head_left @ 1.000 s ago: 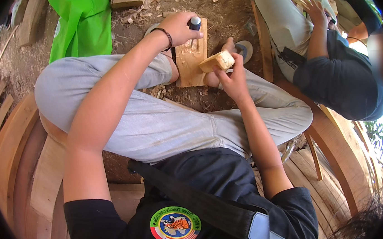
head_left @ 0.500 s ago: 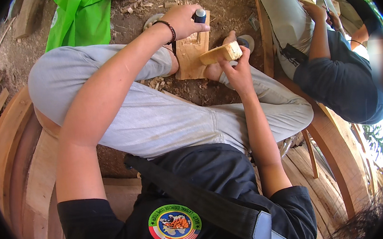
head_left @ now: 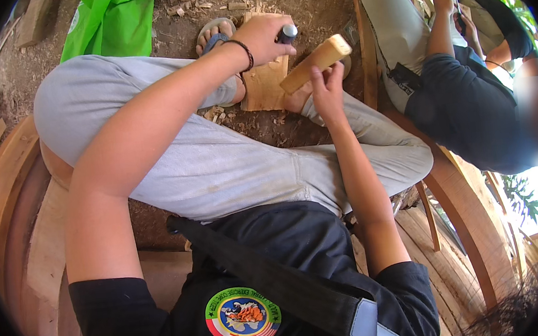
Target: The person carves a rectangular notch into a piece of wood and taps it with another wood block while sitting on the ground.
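Note:
My left hand (head_left: 263, 39) is closed around the handle of a chisel (head_left: 287, 34), which is dark with a pale end cap. Its blade is hidden below my fingers. Under it lies a light wooden board (head_left: 265, 86) on the ground between my feet, with wood chips and a worked patch on it partly covered by my hand. My right hand (head_left: 328, 92) grips a squared wooden block (head_left: 314, 66) by its side with thumb and fingers. The block slants up to the right, apart from the chisel's end.
Wood shavings (head_left: 194, 5) litter the dirt. A green bag (head_left: 109, 22) lies at the far left. Close on the right sits another person (head_left: 475, 111) in dark clothes, hands on a wooden piece. Curved planks (head_left: 471, 214) surround me. My sandalled foot (head_left: 215, 32) is beside the board.
The wooden block has risen and tilted more steeply. The chisel's capped end has shifted down and slightly right in the picture. The other person's hand has moved up.

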Motion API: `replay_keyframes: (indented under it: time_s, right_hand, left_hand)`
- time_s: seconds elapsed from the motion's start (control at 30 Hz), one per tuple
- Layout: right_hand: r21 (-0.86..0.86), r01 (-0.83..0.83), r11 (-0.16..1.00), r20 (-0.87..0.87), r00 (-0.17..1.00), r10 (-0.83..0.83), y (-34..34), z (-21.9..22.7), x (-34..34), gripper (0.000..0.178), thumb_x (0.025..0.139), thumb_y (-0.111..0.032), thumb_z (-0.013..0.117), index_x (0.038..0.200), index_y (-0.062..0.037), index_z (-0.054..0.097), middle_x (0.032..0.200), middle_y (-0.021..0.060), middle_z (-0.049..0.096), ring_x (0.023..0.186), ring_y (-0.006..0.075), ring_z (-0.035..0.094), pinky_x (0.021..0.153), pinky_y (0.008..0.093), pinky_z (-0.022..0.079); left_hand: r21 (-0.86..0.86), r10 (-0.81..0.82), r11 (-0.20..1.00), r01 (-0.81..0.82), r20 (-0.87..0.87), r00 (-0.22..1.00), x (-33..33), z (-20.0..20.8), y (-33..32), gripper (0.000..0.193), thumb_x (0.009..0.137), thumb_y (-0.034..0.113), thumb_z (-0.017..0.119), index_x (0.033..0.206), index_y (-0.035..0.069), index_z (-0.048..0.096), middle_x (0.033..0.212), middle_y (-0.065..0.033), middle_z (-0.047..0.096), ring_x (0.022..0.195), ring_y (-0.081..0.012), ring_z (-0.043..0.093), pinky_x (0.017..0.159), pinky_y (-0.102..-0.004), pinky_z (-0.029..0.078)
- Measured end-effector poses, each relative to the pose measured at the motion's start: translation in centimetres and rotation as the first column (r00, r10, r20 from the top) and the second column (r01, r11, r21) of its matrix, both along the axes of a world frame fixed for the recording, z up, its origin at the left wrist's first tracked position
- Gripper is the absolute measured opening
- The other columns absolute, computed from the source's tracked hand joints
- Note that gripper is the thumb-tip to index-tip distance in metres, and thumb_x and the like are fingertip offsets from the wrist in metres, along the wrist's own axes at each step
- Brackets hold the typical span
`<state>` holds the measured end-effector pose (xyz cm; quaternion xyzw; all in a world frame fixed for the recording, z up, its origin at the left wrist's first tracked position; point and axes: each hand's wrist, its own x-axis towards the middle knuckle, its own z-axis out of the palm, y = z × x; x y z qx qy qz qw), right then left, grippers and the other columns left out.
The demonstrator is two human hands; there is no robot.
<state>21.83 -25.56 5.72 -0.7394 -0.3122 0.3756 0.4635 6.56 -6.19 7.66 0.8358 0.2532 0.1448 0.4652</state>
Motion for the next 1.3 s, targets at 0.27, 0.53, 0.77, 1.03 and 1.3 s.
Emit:
replay_keyframes:
  time_s: [0.27, 0.53, 0.77, 1.03, 1.3]
  right_hand:
    - [0.014, 0.324, 0.946, -0.989, 0.143, -0.035, 2.3, 7.8, 1.1, 0.045, 0.098, -0.041, 0.059, 0.127, -0.0072, 0.057, 0.107, 0.0139, 0.065, 0.095, 0.03, 0.066, 0.091, 0.0521, 0.054]
    - [0.033, -0.051, 0.998, -0.402, 0.914, 0.06, 3.9, 14.6, -1.9, 0.06, 0.079, -0.005, 0.071, 0.136, -0.0022, 0.052, 0.11, 0.0133, 0.061, 0.102, 0.0248, 0.063, 0.087, 0.0401, 0.056]
    - [-0.368, -0.235, 0.9, 0.258, 0.904, 0.341, 3.5, 15.0, -2.3, 0.042, 0.078, -0.017, 0.076, 0.114, 0.0021, 0.066, 0.104, 0.0156, 0.068, 0.095, 0.0231, 0.067, 0.086, 0.0366, 0.053]
    - [0.481, -0.137, 0.866, 0.425, 0.9, -0.094, 5.7, 24.9, -3.4, 0.064, 0.092, -0.024, 0.071, 0.141, 0.0023, 0.04, 0.106, 0.0213, 0.067, 0.085, 0.0309, 0.074, 0.076, 0.0385, 0.059]
    - [0.036, -0.312, 0.95, 0.535, 0.809, 0.245, 4.2, 19.6, -2.6, 0.055, 0.097, -0.009, 0.07, 0.144, 0.0023, 0.042, 0.116, 0.0173, 0.064, 0.098, 0.0293, 0.067, 0.095, 0.0352, 0.052]
  left_hand:
    - [-0.022, -0.068, 0.997, 0.068, 0.031, 0.997, 0.4, -1.1, -2.0, 0.035, 0.08, 0.024, 0.084, 0.107, 0.01, 0.065, 0.099, -0.013, 0.068, 0.097, -0.0344, 0.066, 0.084, -0.0424, 0.053]
    - [-0.076, -0.034, 0.997, 0.032, -0.027, 0.999, 0.0, -0.8, -1.2, 0.03, 0.083, 0.03, 0.082, 0.102, 0.011, 0.068, 0.095, -0.0141, 0.071, 0.095, -0.0358, 0.068, 0.082, -0.0454, 0.053]
    - [-0.058, 0.018, 0.998, -0.018, 0.013, 1.0, 0.4, -2.3, -1.8, 0.033, 0.085, 0.037, 0.079, 0.106, 0.012, 0.073, 0.097, -0.0143, 0.074, 0.094, -0.0358, 0.07, 0.084, -0.0432, 0.054]
    - [-0.148, 0.033, 0.988, -0.036, -0.021, 0.999, 1.2, -1.9, -2.7, 0.035, 0.086, 0.04, 0.077, 0.112, 0.018, 0.072, 0.096, -0.0116, 0.075, 0.093, -0.0336, 0.071, 0.082, -0.0444, 0.055]
    - [-0.058, 0.006, 0.998, -0.007, -0.019, 1.0, 1.0, -2.9, -3.1, 0.031, 0.087, 0.036, 0.078, 0.104, 0.011, 0.07, 0.094, -0.016, 0.067, 0.091, -0.0368, 0.068, 0.081, -0.0462, 0.053]
